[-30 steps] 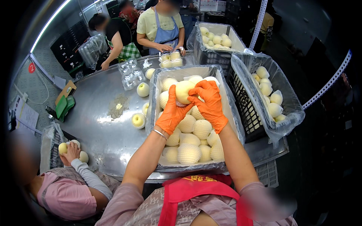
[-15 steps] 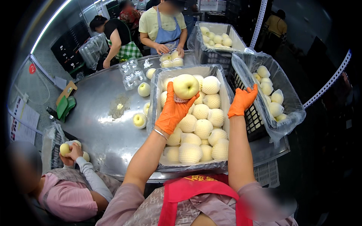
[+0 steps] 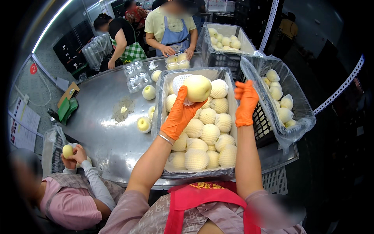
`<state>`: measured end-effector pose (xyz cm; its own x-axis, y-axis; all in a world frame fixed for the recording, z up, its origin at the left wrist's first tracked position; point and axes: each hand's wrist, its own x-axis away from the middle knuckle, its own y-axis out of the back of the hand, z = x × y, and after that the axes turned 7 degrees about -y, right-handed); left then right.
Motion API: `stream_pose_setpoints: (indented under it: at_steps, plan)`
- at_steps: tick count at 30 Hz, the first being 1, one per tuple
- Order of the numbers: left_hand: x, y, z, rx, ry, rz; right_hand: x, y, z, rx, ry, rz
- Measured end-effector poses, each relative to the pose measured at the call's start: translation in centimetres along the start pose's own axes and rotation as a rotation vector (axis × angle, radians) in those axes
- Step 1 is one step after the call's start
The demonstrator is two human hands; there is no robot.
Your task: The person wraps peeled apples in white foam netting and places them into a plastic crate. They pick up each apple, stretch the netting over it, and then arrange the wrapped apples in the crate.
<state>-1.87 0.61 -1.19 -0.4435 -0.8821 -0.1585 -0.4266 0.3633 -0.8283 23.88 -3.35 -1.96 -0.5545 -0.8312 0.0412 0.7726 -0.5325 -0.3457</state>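
My left hand [image 3: 179,117], in an orange glove, holds up a pale yellow apple [image 3: 199,89] over a lined crate [image 3: 230,156]. A white foam net [image 3: 180,83] shows behind the apple's left side, and I cannot tell whether it still wraps part of it. Several net-wrapped apples [image 3: 210,133] fill the crate below. My right hand [image 3: 246,104], gloved in orange too, is raised above the crate's right edge, apart from the apple. Its fingers are loosely bent, a little blurred, with nothing visible in them.
Another lined crate [image 3: 304,121] of apples leans at the right; a further one [image 3: 241,33] stands behind. Loose apples [image 3: 144,124] and clear plastic trays [image 3: 136,76] lie on the metal table [image 3: 97,136]. A co-worker [image 3: 74,199] at the left handles fruit; another [image 3: 171,33] stands across the table.
The apple has tilted and shifted slightly right in my left hand, and more of the foam net shows. My right hand has moved slightly left, its fingers turning upward.
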Motion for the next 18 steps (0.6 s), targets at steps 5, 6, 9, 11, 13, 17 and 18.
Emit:
stream_pose_setpoints:
  at_steps: [5, 6, 9, 11, 13, 17, 18]
  plan:
    - [0.2, 0.2, -0.4, -0.221, -0.117, 0.017, 4.8, -6.8, 1.1, 0.300, 0.424, 0.374]
    - [0.2, 0.2, -0.4, -0.256, -0.132, 0.020, 5.4, -7.3, 1.3, 0.447, 0.505, 0.429]
    - [0.4, -0.4, -0.4, -0.338, -0.185, 0.011, 6.7, -8.3, 0.8, 0.369, 0.401, 0.571]
    - [0.6, -0.8, -0.4, -0.374, -0.185, 0.024, 6.2, -8.4, -0.3, 0.351, 0.437, 0.541]
    - [0.8, -1.3, -0.5, -0.403, -0.208, 0.025, 5.6, -8.5, -0.7, 0.422, 0.509, 0.499]
    - [0.8, -1.9, -0.9, -0.393, -0.187, 0.037, 5.4, -8.1, -0.7, -0.220, 0.105, 0.567]
    - [0.8, -1.8, -1.3, -0.379, -0.156, 0.051, 4.8, -7.7, -0.7, -0.377, -0.003, 0.597]
